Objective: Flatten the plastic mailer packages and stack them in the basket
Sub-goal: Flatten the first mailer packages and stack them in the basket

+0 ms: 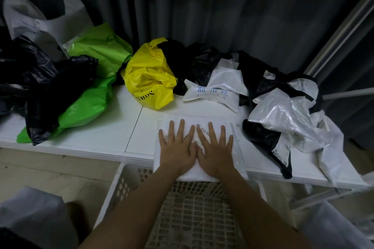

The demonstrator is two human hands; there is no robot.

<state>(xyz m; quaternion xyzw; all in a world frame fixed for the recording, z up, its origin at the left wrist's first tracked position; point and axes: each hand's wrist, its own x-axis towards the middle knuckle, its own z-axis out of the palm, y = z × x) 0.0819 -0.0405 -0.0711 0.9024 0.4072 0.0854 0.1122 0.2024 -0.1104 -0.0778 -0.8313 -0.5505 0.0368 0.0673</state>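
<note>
A white plastic mailer (234,137) lies flat at the front edge of the white table (101,133), its near end hanging over the edge. My left hand (178,145) and my right hand (215,147) press on it side by side, palms down, fingers straight and spread, thumbs touching. A white latticed basket (125,186) stands on the floor right under the table edge, below my forearms; I see no mailers inside it.
Crumpled mailers crowd the back of the table: black (50,85) and green ones (99,50) at left, a yellow bag (149,79) in the middle, white (214,91) and black-and-white ones (289,119) at right. A dark curtain hangs behind. A metal frame (342,34) stands at right.
</note>
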